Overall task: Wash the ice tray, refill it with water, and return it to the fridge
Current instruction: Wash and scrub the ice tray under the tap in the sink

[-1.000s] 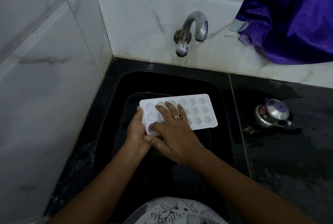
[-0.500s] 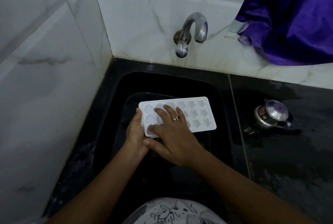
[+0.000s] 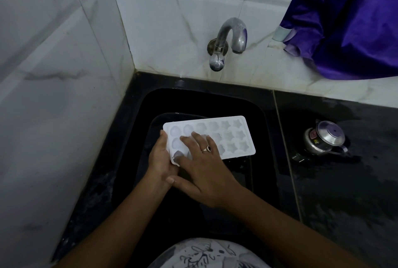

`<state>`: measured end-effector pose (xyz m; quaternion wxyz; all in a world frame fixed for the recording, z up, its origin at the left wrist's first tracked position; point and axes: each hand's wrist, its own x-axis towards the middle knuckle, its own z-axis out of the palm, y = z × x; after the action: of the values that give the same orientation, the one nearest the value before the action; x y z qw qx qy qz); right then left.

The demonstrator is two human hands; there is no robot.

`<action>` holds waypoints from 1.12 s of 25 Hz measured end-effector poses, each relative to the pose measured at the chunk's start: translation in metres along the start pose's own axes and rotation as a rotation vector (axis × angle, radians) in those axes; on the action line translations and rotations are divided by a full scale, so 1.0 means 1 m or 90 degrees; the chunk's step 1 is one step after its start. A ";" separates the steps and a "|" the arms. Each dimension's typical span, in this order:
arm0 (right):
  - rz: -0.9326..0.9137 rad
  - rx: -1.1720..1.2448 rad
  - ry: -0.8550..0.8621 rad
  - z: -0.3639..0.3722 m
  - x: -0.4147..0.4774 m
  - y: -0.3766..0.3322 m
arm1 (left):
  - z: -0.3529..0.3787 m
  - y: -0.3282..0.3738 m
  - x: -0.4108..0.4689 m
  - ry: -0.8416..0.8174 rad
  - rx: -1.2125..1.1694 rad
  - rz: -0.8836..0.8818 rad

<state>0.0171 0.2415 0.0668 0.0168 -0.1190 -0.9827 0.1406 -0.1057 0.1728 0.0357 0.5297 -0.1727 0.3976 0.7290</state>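
Washing step, I'd say: left grip (image 3: 160, 160) clasps one end of the tray (image 3: 237, 136) over the sink (image 3: 261, 106); right grip (image 3: 202, 166) lies spread flat on its cells; next needs the tap (image 3: 231, 35) running.

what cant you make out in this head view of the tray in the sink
- Ice tray: near-left cells, covered by the right hand.
- Left hand: its fingers, hidden beneath the tray.
- Sink: floor and drain, lost in the dark.
- Metal pot: red label too small to read.
- Purple cloth: cut off by the top and right edges.
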 end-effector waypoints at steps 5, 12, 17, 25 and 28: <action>0.037 0.017 0.005 -0.003 0.003 0.002 | 0.000 -0.001 0.005 0.012 0.006 0.019; 0.027 -0.006 0.010 -0.004 0.005 0.010 | -0.004 -0.003 0.004 0.024 0.029 0.021; 0.020 0.046 -0.004 0.005 -0.005 0.006 | -0.004 -0.001 0.003 0.024 0.049 0.027; 0.069 0.031 0.123 -0.007 -0.032 0.095 | -0.040 0.023 0.024 0.066 0.096 0.106; 0.115 0.023 0.043 -0.007 -0.045 0.122 | -0.044 0.036 0.026 0.093 0.109 0.092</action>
<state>0.0888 0.3465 0.0393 0.0393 -0.2112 -0.9643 0.1548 -0.1558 0.1507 0.0050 0.4585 -0.1507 0.5073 0.7140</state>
